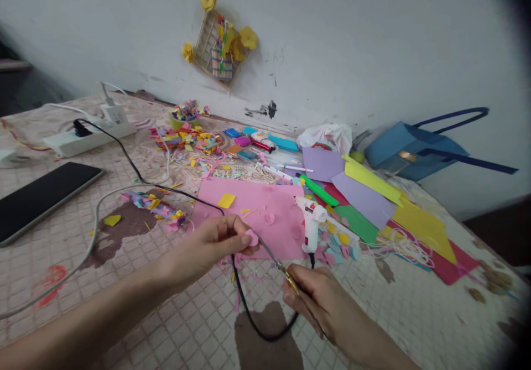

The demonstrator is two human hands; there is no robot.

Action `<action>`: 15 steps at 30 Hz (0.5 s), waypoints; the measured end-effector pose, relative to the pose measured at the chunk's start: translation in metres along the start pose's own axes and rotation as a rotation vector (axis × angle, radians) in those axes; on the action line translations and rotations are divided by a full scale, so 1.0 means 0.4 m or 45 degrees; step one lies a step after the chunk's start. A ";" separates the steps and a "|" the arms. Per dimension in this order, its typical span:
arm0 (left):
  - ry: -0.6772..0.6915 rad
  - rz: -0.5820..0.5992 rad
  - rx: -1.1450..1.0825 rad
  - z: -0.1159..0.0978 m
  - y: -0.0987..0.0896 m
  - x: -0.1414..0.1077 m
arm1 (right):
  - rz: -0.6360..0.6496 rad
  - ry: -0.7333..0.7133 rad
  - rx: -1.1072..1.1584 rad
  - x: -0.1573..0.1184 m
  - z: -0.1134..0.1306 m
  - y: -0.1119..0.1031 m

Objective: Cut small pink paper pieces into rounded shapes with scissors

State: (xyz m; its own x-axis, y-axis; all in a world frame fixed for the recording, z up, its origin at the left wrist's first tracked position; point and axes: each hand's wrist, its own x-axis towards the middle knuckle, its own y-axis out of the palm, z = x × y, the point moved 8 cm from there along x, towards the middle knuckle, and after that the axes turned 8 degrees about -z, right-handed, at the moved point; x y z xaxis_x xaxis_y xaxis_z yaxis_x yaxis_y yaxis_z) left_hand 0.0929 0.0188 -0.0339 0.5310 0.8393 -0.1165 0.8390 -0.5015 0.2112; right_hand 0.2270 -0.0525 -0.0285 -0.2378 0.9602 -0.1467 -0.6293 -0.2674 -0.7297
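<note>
The small pink paper piece (251, 238), with rounded edge, is pinched in the left hand (219, 240). The scissors (284, 272), slim and metallic, are held slanting in the right hand (326, 303), their tips beside the paper.

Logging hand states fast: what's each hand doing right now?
Left hand: closed, pinching a small pink paper piece.
Right hand: closed around scissors, blades at the paper.

**Pale wall (352, 43) behind table (398, 298)**

Beyond the left hand (222, 240), the wall is marked by dark smudges (271, 109), and a decoration (204, 43) with yellow flowers (248, 37) is hung. Below this hand, a grid-patterned cover (186, 314) is spread, with brown patches (267, 337) seen.
</note>
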 end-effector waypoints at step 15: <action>0.070 0.105 0.094 -0.028 0.018 -0.005 | 0.075 -0.008 0.081 -0.011 -0.013 0.000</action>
State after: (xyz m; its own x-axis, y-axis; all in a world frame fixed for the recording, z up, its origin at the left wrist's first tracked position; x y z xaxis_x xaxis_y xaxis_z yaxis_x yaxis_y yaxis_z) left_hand 0.0967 0.0160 -0.0214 0.5927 0.8039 -0.0481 0.8005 -0.5815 0.1453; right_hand 0.2319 -0.0561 -0.0313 -0.2801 0.9422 -0.1837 -0.6599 -0.3280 -0.6760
